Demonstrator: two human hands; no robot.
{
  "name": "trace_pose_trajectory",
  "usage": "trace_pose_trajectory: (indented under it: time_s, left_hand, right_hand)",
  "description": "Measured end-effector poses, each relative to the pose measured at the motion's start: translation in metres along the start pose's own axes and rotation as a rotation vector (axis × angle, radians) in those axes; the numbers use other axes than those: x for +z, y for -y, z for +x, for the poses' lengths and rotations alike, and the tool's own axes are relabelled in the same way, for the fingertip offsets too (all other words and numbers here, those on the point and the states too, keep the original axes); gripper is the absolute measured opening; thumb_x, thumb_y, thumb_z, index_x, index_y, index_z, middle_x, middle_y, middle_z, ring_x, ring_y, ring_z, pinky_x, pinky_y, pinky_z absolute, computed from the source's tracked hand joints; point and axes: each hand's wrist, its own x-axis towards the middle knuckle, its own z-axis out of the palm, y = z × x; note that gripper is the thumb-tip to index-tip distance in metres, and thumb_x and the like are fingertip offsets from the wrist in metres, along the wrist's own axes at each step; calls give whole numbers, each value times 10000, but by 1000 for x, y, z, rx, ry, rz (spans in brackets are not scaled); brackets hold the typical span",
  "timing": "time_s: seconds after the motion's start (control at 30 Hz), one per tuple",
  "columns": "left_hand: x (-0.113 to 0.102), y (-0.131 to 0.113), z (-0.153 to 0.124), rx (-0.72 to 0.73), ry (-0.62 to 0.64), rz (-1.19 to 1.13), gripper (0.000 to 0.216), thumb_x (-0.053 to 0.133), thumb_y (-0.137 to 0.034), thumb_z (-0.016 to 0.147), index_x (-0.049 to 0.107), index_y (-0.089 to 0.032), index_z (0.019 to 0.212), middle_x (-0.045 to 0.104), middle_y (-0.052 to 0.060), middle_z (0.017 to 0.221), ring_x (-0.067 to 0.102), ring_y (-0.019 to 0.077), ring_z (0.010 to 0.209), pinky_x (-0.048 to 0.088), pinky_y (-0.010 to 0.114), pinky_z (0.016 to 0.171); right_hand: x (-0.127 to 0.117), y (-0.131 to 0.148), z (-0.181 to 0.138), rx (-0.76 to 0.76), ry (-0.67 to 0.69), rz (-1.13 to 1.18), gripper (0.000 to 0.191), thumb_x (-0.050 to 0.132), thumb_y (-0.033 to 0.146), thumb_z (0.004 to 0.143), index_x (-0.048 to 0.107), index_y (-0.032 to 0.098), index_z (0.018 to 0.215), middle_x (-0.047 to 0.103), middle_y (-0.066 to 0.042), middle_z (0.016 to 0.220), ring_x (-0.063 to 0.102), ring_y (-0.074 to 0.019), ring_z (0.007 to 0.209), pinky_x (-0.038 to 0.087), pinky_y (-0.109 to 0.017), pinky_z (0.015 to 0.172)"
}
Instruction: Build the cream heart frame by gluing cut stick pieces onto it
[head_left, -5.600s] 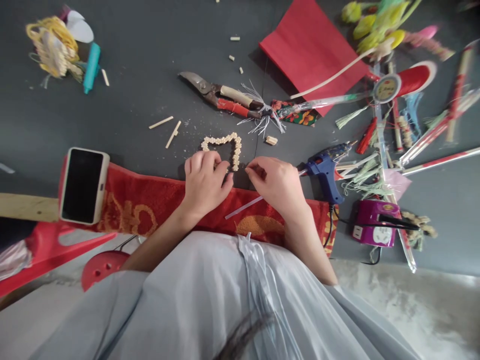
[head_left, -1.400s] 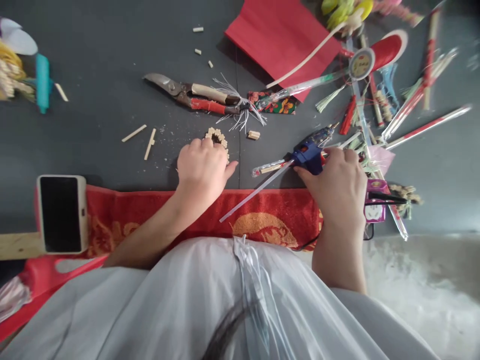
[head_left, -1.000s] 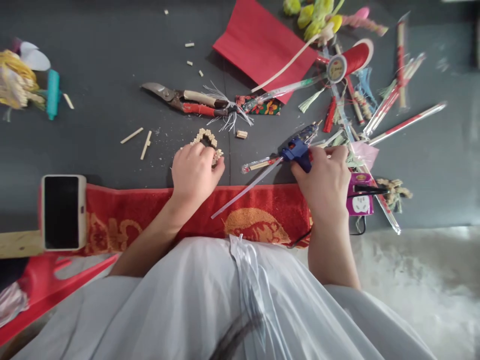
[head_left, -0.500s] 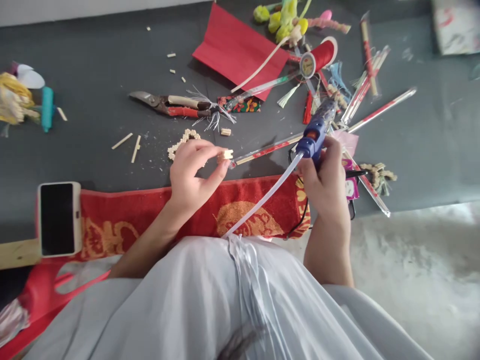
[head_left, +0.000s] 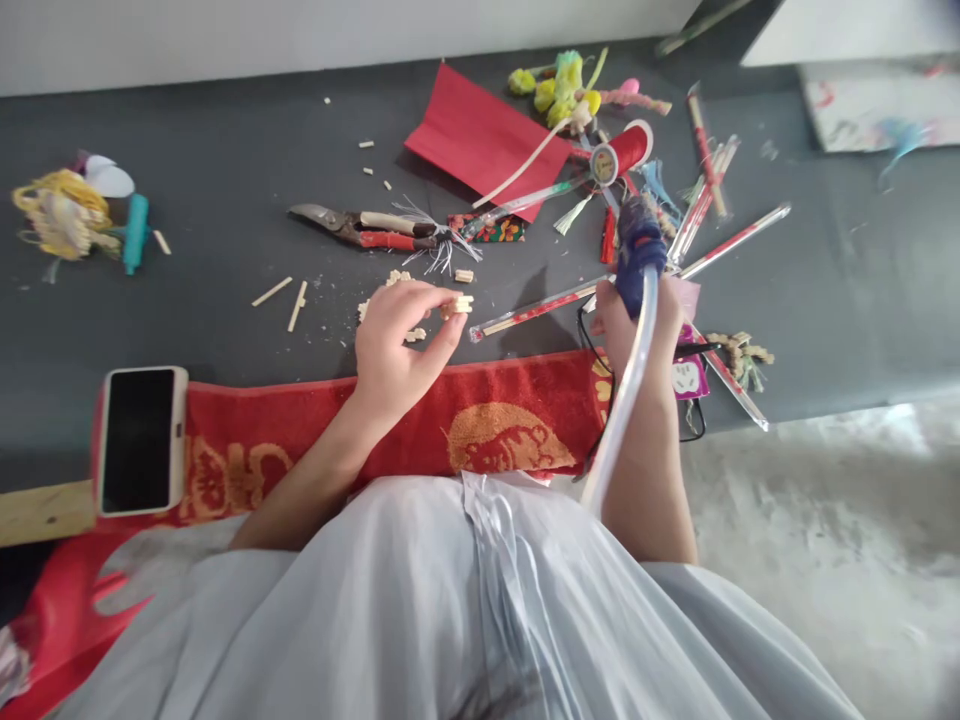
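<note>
Between thumb and fingertips, my left hand (head_left: 401, 345) pinches a small bundle of short wooden sticks (head_left: 459, 306) above the table. Partly hidden behind that hand lies a shape built of little pale wooden pieces (head_left: 400, 277). Another short wooden piece (head_left: 464, 276) rests just beyond the pinch. My right hand (head_left: 645, 335) is wrapped round a blue hot glue gun (head_left: 640, 255), whose nozzle points away from me. A long translucent glue stick (head_left: 626, 385) trails from its back toward my lap.
Pruning shears (head_left: 367, 230), red paper (head_left: 487, 145), a red thread spool (head_left: 624, 153) and wrapped chopsticks (head_left: 705, 200) lie farther back. A phone (head_left: 142, 440) sits on the red towel (head_left: 322, 430) at left. A power strip (head_left: 688, 378) and cord are beside my right wrist.
My right hand has turned the glue gun, so the glue stick now hangs more steeply along my forearm. The left hand keeps its pinch. The view has shifted a little.
</note>
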Motion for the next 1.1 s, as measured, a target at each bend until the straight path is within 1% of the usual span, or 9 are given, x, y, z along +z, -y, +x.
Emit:
trace_pose_trajectory:
  time_s: [0.03, 0.07, 0.17, 0.27, 0.4, 0.57, 0.7, 0.83, 1.1]
  left_hand:
    - [-1, 0, 0, -15, 3, -13, 119, 588, -312, 962, 678, -236, 964, 743, 16, 925, 661, 138, 821, 543, 300, 794]
    - [-2, 1, -1, -30, 3, -37, 126, 590, -317, 960, 685, -234, 964, 744, 18, 926, 658, 135, 813, 539, 289, 760]
    - [-5, 3, -4, -86, -3, -133, 138, 610, -327, 945, 701, -227, 972, 744, 23, 934, 635, 120, 773, 503, 256, 656]
    - [-8, 4, -6, -136, -5, -193, 150, 626, -342, 934, 710, -228, 979, 744, 27, 948, 619, 112, 756, 488, 248, 633]
    - [-13, 3, -7, -155, -16, -206, 153, 623, -350, 939, 724, -244, 980, 735, 15, 936, 615, 113, 773, 493, 253, 652]
    - [-19, 3, -6, -107, -19, -203, 133, 620, -305, 945, 720, -249, 1013, 729, 11, 936, 615, 117, 795, 497, 261, 679]
    - [-24, 2, -3, -104, 13, -100, 159, 598, -356, 951, 708, -282, 1040, 729, 13, 950, 632, 152, 828, 529, 314, 745]
    - [-27, 1, -1, -101, 44, -27, 178, 569, -400, 962, 699, -315, 1051, 726, 20, 958, 644, 185, 863, 542, 374, 814]
    - [-29, 0, -3, -35, 42, 25, 183, 568, -398, 981, 683, -317, 1098, 729, 17, 980, 663, 187, 949, 544, 355, 839]
  right_hand:
    - [0, 10, -4, 66, -24, 129, 345, 561, 452, 872, 626, 224, 1122, 576, 13, 675, 548, -174, 534, 499, -362, 545]
    - [-1, 19, -8, 64, -15, 247, 300, 586, 431, 847, 644, 236, 1067, 533, 39, 616, 513, -157, 499, 470, -336, 519]
    - [-5, 42, -24, 30, 168, 498, 244, 629, 470, 835, 667, 250, 934, 517, 55, 575, 477, -124, 462, 411, -293, 482]
    - [-13, 56, -38, 26, 296, 619, 361, 671, 599, 808, 660, 239, 811, 591, 16, 627, 532, -131, 475, 461, -296, 465]
    - [-21, 69, -51, -6, 463, 730, 357, 681, 581, 825, 662, 227, 783, 609, -5, 621, 553, -141, 454, 458, -292, 422]
    - [-26, 76, -55, -9, 602, 782, 349, 695, 558, 820, 654, 217, 761, 623, -18, 590, 550, -142, 426, 425, -268, 374]
    - [-24, 74, -54, -41, 686, 798, 360, 677, 548, 837, 645, 199, 754, 625, -29, 590, 556, -140, 447, 430, -259, 376]
    - [-22, 75, -53, -70, 712, 829, 341, 674, 521, 847, 639, 191, 766, 614, -21, 586, 555, -133, 455, 414, -241, 369]
    - [-23, 76, -51, -50, 717, 825, 343, 690, 515, 828, 629, 192, 728, 601, -24, 584, 541, -136, 445, 429, -258, 380]
